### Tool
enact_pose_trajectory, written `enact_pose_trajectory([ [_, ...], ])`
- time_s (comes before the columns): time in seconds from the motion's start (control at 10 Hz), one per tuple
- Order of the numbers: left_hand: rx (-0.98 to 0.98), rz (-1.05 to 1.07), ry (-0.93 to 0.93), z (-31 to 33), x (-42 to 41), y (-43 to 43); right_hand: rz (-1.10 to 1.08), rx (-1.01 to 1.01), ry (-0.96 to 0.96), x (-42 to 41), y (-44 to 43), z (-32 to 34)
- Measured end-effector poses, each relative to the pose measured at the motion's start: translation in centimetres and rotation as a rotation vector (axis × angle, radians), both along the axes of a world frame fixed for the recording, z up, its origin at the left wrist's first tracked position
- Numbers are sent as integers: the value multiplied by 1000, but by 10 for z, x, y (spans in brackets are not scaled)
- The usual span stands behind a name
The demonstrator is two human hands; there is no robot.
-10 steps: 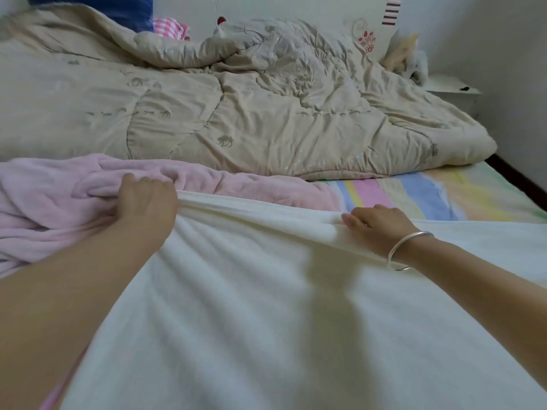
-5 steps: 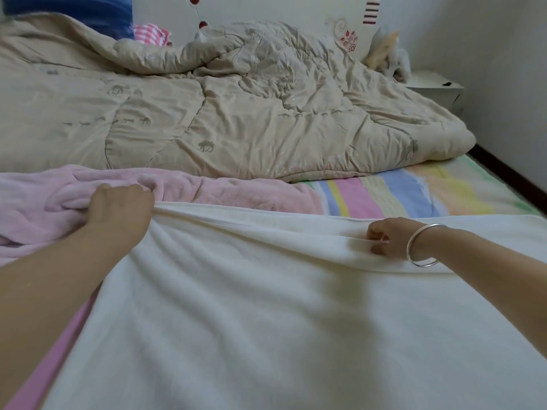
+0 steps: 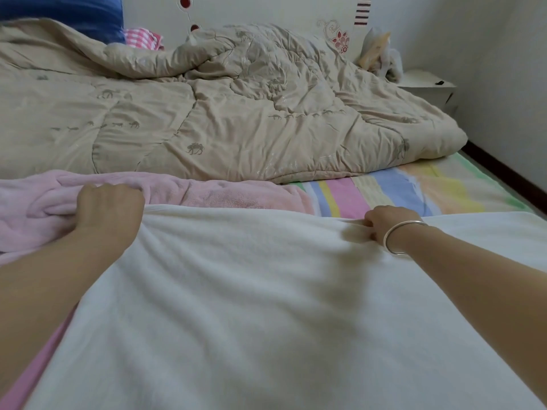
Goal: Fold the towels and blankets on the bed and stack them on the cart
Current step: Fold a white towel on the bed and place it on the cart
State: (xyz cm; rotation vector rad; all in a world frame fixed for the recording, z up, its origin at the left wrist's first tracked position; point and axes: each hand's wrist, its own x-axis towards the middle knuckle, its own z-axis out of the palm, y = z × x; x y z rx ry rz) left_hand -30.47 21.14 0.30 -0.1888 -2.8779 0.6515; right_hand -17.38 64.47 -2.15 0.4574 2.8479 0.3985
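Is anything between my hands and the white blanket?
Nothing visible. The left hand and right hand both grip the far edge of the white blanket, and nothing lies on it. The cart is out of view.

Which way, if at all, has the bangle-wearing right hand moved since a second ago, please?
Yes, rightward: the right hand was below the pastel striped sheet's pink stripe; now it grips the white fleecy towel below the wide blue stripe.

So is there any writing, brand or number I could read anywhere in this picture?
None readable. The headboard bears only a flower and stripes, the beige quilt only camel figures; any print on the yellow packet is too blurred to read.
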Motion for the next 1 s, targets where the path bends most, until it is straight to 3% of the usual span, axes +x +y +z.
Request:
enact_pose_trajectory([
  [0.1, -37, 16, -28, 26, 32, 13, 25, 111, 120, 4, -1, 6],
  [0.2, 71, 88, 11, 23, 27, 11, -25, 137, 393, 4, -1, 15],
  [0.6, 227, -360, 447, 15, 94, -33, -64, 107, 632, 88, -17, 22],
  [0.8, 300, -419, 590, -24, 178, -61, 39, 35, 842, 158, -30, 4],
  [1.0, 310, -381, 573, -74, 227, -76, 84, -60, 892, 197, -36, -31],
])
